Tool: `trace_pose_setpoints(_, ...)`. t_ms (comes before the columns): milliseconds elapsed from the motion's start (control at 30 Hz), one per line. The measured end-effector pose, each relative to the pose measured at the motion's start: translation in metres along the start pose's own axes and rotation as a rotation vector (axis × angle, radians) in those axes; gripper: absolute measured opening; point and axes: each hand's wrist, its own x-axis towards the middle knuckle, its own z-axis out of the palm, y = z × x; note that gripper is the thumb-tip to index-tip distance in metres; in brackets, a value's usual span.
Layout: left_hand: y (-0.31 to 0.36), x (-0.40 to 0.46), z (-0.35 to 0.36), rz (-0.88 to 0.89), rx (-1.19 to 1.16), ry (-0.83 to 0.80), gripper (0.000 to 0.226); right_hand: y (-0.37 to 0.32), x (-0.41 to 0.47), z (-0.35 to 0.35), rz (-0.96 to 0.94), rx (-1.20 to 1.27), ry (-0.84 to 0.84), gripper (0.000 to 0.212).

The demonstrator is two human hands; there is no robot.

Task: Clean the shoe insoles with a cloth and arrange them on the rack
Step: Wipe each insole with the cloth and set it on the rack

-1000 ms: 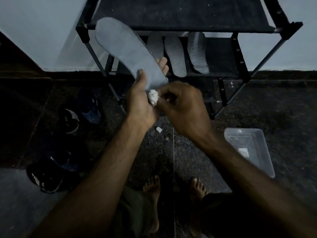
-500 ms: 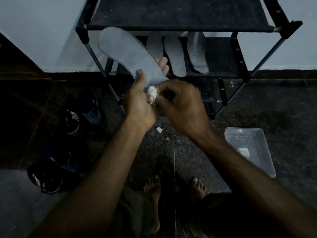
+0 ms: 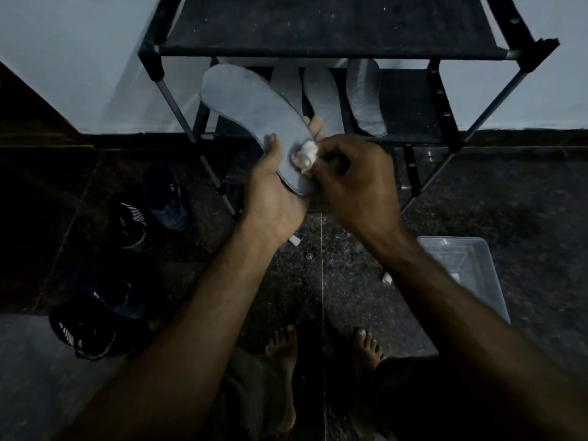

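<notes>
Insole heel cradled in left hand; right hand fingers pinch cloth; wipe firmly toward toe, support underneath.

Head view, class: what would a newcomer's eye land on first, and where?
The grey insole held up at centre by the left hand, while the right hand presses a white cloth to its heel end. Behind, three more insoles lie on the black rack's middle shelf.

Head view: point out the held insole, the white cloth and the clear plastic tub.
held insole [image 3: 245, 100]: head view, on its broad grey forefoot.
white cloth [image 3: 304, 155]: head view, on the bunched wad pressed to the insole's heel end.
clear plastic tub [image 3: 467, 265]: head view, on its see-through inner wall.
</notes>
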Motion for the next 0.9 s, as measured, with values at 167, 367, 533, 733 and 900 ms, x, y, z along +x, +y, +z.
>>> trace_pose_setpoints(167,0.001,0.003,-0.004,0.027,-0.016,0.031,0.049,-0.003,-0.010,-0.003,0.008,0.009,-0.086,0.007)
trace_pose_setpoints(367,0.000,-0.001,-0.001,-0.003,-0.027,0.007,0.055,-0.008,-0.003,0.003,-0.003,0.070,-0.082,0.011)
trace_pose_setpoints(533,0.004,0.005,-0.004,0.081,-0.044,0.037,0.051,0.006,-0.003,-0.010,0.076,-0.001,-0.064,0.010)
trace_pose_setpoints(733,0.001,0.000,-0.001,0.012,-0.018,0.022,0.052,-0.014,-0.007,0.002,-0.017,0.087,-0.142,0.006)
trace_pose_setpoints(900,0.002,0.001,0.001,0.056,-0.033,0.029,0.053,0.006,0.002,-0.010,0.084,0.037,-0.038,0.010)
